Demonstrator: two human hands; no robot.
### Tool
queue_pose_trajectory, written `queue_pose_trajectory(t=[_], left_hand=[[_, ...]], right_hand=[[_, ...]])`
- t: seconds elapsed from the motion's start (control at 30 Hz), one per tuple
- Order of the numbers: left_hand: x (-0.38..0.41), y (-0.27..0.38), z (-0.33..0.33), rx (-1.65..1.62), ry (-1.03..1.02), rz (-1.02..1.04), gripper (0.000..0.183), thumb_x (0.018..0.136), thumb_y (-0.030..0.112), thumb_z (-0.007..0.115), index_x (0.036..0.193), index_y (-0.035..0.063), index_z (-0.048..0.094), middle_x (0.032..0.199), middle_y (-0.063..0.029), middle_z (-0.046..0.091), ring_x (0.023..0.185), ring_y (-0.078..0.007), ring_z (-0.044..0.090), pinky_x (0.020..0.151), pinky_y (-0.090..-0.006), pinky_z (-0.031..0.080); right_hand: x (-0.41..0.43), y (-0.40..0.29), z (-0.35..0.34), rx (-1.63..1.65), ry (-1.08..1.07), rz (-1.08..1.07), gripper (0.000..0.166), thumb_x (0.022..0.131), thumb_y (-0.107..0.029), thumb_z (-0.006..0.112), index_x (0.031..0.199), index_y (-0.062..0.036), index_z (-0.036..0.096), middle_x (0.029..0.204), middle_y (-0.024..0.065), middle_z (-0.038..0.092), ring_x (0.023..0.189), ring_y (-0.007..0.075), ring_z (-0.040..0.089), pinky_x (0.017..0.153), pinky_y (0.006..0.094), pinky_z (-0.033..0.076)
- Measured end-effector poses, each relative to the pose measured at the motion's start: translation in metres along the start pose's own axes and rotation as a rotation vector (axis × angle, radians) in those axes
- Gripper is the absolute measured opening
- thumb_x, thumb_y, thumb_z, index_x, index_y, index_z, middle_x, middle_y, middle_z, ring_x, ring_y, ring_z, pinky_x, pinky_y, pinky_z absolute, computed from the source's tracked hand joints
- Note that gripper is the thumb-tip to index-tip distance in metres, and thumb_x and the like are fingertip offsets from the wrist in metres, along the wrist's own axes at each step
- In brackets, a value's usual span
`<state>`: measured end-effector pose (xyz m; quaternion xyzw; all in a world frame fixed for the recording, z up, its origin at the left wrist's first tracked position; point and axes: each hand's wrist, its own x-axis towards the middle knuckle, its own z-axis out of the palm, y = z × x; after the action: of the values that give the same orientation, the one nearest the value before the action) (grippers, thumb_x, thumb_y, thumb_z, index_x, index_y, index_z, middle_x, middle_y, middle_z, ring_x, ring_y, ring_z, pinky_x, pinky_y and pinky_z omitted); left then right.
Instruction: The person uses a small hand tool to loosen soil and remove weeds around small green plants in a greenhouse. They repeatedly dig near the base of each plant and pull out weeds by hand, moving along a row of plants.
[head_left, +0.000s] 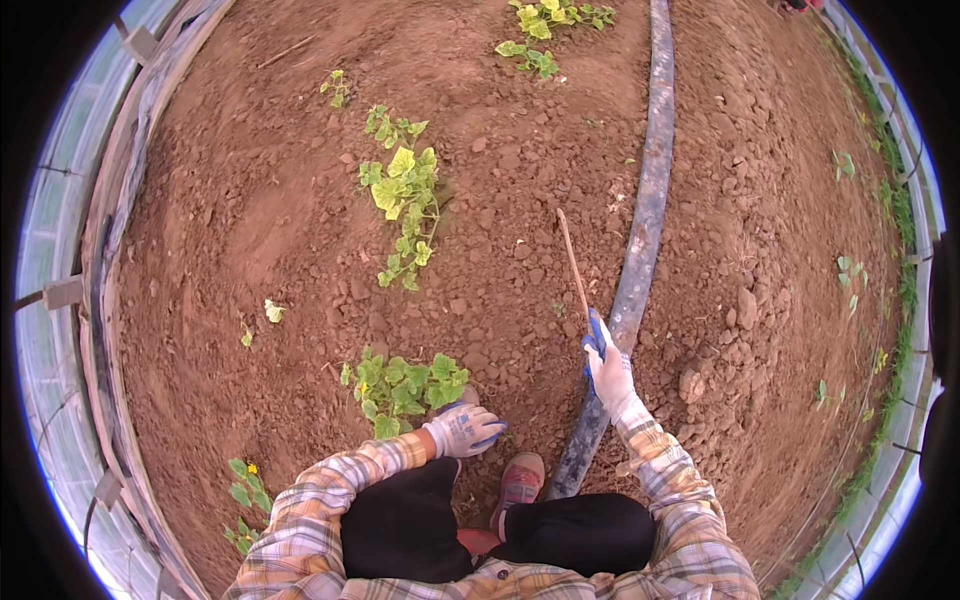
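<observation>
In a white and blue work glove, my right hand (611, 375) grips the lower end of a thin wooden stick (571, 259), which points away from me over the soil. That hand is above or beside a dark flat hose (646, 225). My left hand (465, 430), gloved alike, is low near the ground in front of my knees. Its fingertips are close to a small bit of green; whether they hold it is hidden. Just beyond and left of this hand grows a leafy vine plant (405, 386) with a yellow flower.
Another vine plant (405, 195) spreads farther ahead, with more leaves (544, 22) at the top. Clods (691, 386) lie right of the hose. A seedling (251, 484) grows at lower left. Plastic sheeting (56, 255) lines the left side. My shoe (520, 480) stands beside the hose.
</observation>
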<state>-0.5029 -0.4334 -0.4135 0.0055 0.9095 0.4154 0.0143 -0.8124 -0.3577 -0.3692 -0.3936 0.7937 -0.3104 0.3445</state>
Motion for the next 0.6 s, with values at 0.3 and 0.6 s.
queue_pose_trajectory(t=[0.3,0.6], left_hand=[[0.003,0.001,0.000,-0.017,0.014,-0.002,0.034,0.085,0.026,0.062,0.114,0.0071,0.060,0.100,-0.0115,0.062,0.090,-0.0291,0.062,0.078,-0.0411,0.051],[-0.004,0.001,-0.003,0.005,0.000,-0.018,0.036,0.084,0.026,0.062,0.115,0.0070,0.060,0.101,-0.0111,0.062,0.090,-0.0288,0.062,0.078,-0.0403,0.051]], right_hand=[[0.202,-0.083,0.006,-0.279,0.255,0.092,0.052,0.098,-0.027,0.049,0.148,-0.0233,0.033,0.089,0.0209,0.066,0.078,0.0375,0.064,0.070,0.0457,0.049],[0.145,-0.076,0.056,-0.352,-0.070,0.163,0.062,0.096,-0.026,0.049,0.151,-0.0289,0.022,0.099,0.0189,0.068,0.090,0.0404,0.064,0.081,0.0477,0.049]])
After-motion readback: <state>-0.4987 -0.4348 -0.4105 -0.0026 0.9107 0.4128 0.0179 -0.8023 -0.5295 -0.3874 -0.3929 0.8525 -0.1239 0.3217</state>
